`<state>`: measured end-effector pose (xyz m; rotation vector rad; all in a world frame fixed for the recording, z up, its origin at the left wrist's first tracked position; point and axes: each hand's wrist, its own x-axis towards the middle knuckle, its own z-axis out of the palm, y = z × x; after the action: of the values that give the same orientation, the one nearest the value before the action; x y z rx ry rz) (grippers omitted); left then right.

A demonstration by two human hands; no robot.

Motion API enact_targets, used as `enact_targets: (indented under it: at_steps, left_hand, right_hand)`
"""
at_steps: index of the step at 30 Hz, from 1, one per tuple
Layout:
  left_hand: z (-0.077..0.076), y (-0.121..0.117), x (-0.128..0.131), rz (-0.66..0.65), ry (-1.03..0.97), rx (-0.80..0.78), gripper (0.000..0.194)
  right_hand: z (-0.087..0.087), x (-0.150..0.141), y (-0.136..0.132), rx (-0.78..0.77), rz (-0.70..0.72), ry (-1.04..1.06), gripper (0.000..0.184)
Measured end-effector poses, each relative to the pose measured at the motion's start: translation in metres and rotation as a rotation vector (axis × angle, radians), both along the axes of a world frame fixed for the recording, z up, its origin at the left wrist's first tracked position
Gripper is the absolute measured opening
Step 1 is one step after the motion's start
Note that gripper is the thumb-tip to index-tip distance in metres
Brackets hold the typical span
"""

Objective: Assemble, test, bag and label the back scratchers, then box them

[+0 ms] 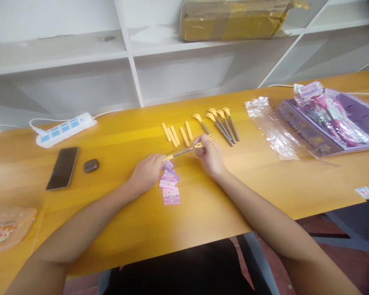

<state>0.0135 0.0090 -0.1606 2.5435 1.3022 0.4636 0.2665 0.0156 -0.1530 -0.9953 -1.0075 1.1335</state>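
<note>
Between my hands lies a thin metal stick with a yellow claw-shaped head and a yellow handle end. My left hand pinches the handle end and my right hand pinches the claw end. Both hands rest on the yellow-orange table. Just below the left hand lie a few small pink sticker cards. Behind the hands lie several loose yellow handle pieces and several more claw-headed sticks.
A black phone and a small dark oval object lie at the left, behind them a white power strip. Clear plastic wrapping and a purple package lie at the right. White shelves with a cardboard box stand behind.
</note>
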Motion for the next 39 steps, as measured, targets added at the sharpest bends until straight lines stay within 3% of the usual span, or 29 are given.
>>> enact_targets:
  at_steps: [6,9,13,21,31,35,39]
  left_hand:
    - [0.003,-0.013,0.005,0.125,0.134,0.063,0.019]
    - [0.004,-0.016,0.005,0.151,0.142,-0.025,0.028]
    - [0.006,-0.016,0.004,0.103,0.071,-0.135,0.026]
    - [0.029,-0.025,0.009,0.005,-0.048,-0.489,0.033]
    - [0.031,-0.032,0.013,-0.011,-0.118,-0.716,0.030]
    - [0.041,-0.038,0.019,-0.069,-0.264,-0.971,0.029]
    - [0.052,-0.053,0.022,-0.091,-0.435,-1.473,0.048]
  right_hand:
    - [0.002,-0.007,-0.008,0.016,0.060,0.067,0.058]
    - [0.000,-0.013,-0.013,0.023,0.064,0.064,0.057]
    - [0.000,-0.021,-0.020,0.031,0.087,0.083,0.059]
    - [0.008,-0.026,-0.031,0.076,0.175,0.141,0.061]
    - [0.006,-0.031,-0.036,0.072,0.214,0.154,0.061]
    - [0.009,-0.033,-0.037,0.075,0.225,0.160,0.064]
    - [0.012,-0.033,-0.039,0.077,0.305,0.217,0.065]
